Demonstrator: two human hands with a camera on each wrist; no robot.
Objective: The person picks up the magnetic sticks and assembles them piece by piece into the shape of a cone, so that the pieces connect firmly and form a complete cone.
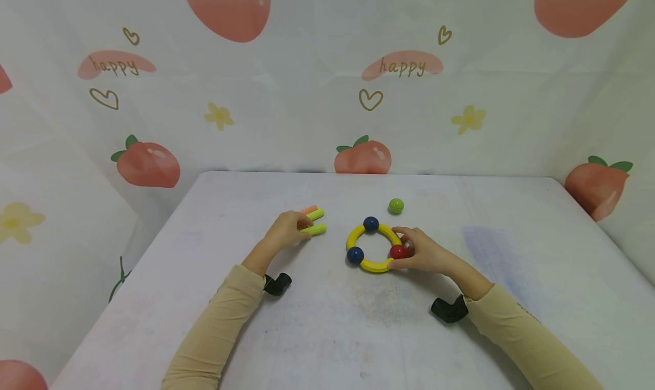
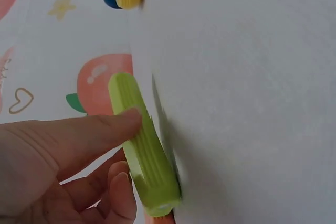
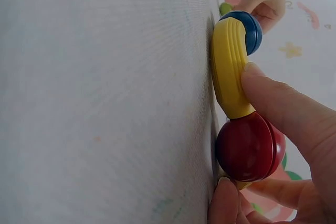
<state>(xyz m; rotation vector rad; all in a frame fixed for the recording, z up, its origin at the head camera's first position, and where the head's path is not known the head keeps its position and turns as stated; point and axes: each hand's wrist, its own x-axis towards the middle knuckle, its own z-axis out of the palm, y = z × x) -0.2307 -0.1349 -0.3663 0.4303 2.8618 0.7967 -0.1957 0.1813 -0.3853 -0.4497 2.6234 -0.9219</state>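
**Ring of curved pieces and balls, held at its right side**

The ring [image 1: 372,247] lies flat near the middle of the white table [image 1: 512,299], built from yellow curved pieces joined by two blue balls [image 1: 370,224] and a red ball [image 1: 397,252]. My right hand [image 1: 425,253] curls round the ring's right side: in the right wrist view my thumb and fingers [image 3: 278,103] pinch the yellow piece [image 3: 228,72] and the red ball. My left hand [image 1: 284,233] rests to the left of the ring, apart from it, with one finger [image 2: 89,132] pressing on a green stick [image 2: 144,148]. A second green stick [image 1: 316,229] and an orange one [image 1: 309,210] lie right beside it. A loose green ball [image 1: 396,206] sits just behind the ring, touching nothing. A peach-printed cloth [image 1: 327,77] hangs behind the table.
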